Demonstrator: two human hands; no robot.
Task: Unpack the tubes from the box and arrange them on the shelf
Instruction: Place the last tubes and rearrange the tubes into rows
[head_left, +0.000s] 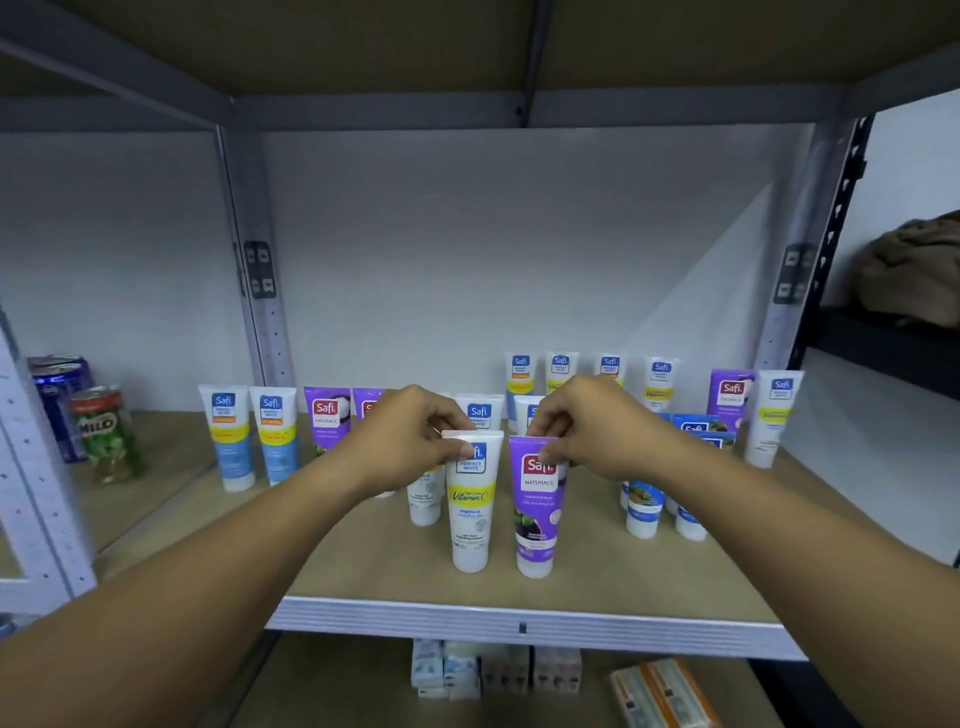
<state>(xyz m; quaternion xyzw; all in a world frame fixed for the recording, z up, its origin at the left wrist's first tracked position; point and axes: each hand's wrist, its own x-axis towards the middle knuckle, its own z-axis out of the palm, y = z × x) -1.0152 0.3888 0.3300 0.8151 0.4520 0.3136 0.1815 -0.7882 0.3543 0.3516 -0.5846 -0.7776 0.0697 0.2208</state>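
Left hand (410, 436) pinches the white tube (471, 501); right hand (592, 428), at three o'clock, pinches the purple tube (537, 506), both upright on the shelf (519, 613).

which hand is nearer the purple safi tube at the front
Right. The right hand pinches the top edge of the purple tube; the left hand holds the white tube beside it, on its left.
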